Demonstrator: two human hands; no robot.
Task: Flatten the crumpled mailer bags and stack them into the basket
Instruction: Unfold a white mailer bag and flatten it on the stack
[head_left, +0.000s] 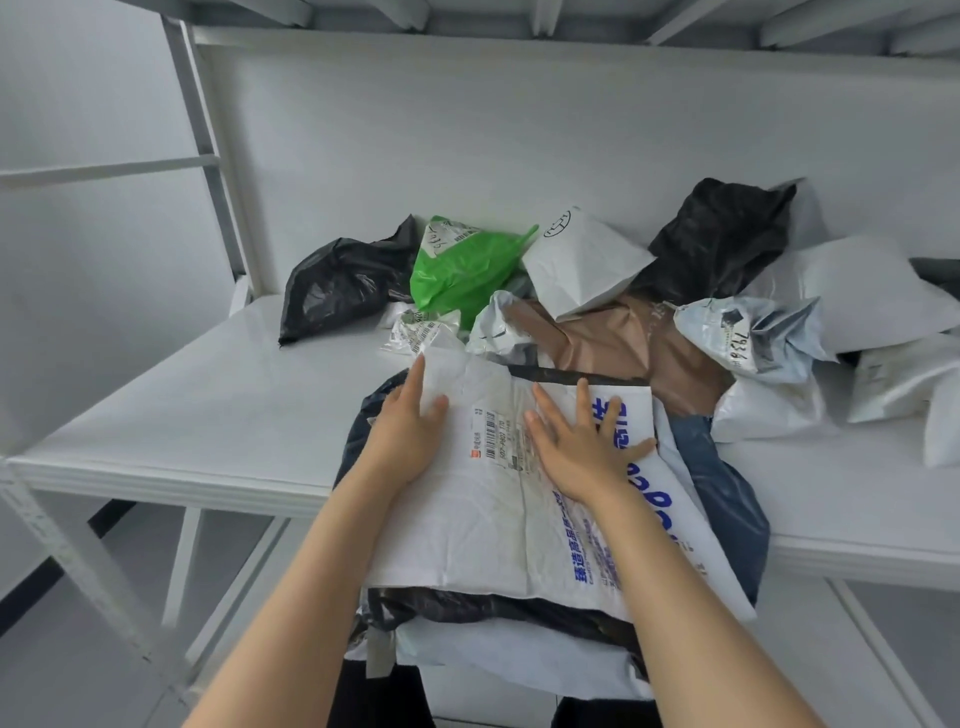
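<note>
A white mailer bag (483, 519) with blue print and a barcode label lies flat on top of a stack of flattened bags (727, 499) at the table's front edge. My left hand (410, 431) presses flat on its upper left part. My right hand (582, 441) presses on it with fingers spread, just right of the label. Behind the stack lie crumpled bags: a black one (337, 286), a green one (462, 270), a white one (582, 265), a brown one (623, 343) and another black one (722, 234). No basket is visible; the stack hides whatever is under it.
The white table (182, 410) has bare surface at the left. More white and grey crumpled bags (872, 291) crowd the right side. A white back wall and a metal shelf frame (208, 156) stand behind and to the left.
</note>
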